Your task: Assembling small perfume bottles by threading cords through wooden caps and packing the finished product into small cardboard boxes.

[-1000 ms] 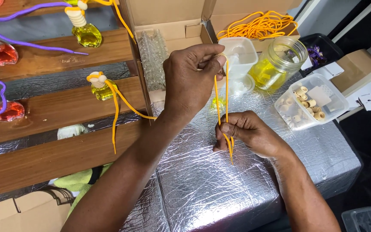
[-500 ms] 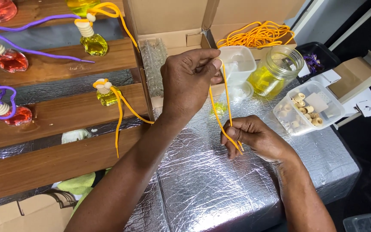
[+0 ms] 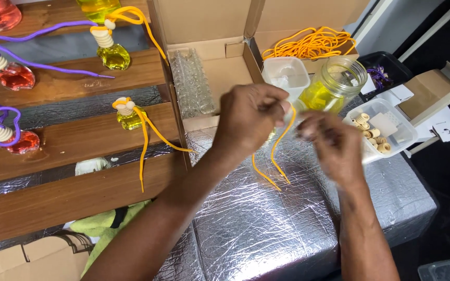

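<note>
Rising from lower down the thin orange cord (image 3: 274,156), the right hand (image 3: 332,145) is joining the left hand (image 3: 251,122), both pinching its top above the foil-covered table (image 3: 266,234); soft, limp, probably best gripped near the ends.

The table (image 3: 266,234) is covered in crinkled silver foil. Resting on it: an open cardboard box (image 3: 220,67), a glass jar (image 3: 334,86) of yellow liquid, a white tub (image 3: 286,73) and a clear tray (image 3: 386,127) of wooden rings.
</note>
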